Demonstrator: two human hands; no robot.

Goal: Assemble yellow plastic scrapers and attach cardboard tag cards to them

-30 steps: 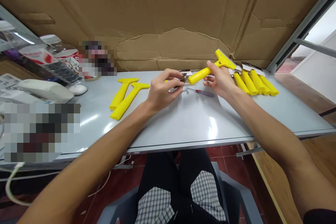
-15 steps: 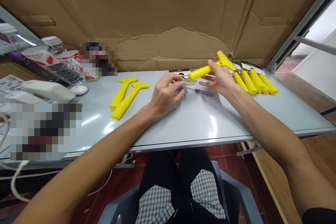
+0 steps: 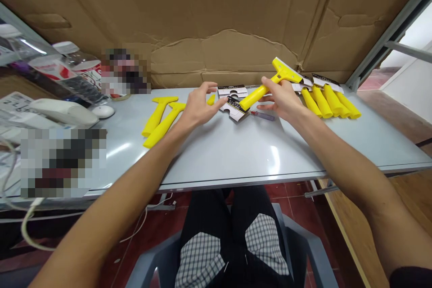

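My right hand [image 3: 281, 96] grips a yellow scraper [image 3: 258, 93] above the table, its T-shaped head with a pale edge strip pointing up and away. My left hand [image 3: 202, 104] is open, thumb and fingers apart, with nothing seen in it. The thumb tip is close to a black-and-white printed card [image 3: 236, 110], which is tilted; I cannot tell if they touch. More printed cards [image 3: 232, 91] lie behind it. A screwdriver [image 3: 263, 115] with a clear purplish handle lies below the scraper.
Two yellow scraper handles [image 3: 158, 132] lie to the left. At right several yellow scrapers [image 3: 332, 101] with card sleeves are grouped. Bottles [image 3: 81, 65], a white mouse [image 3: 103, 111] and a white device [image 3: 64, 112] crowd the left end. Cardboard [image 3: 219, 18] stands behind the table [image 3: 229, 157].
My left hand has opened and drawn left, away from the thin metal strips. A printed card now covers the spot where the strips and small screws showed. The right hand still holds the scraper.
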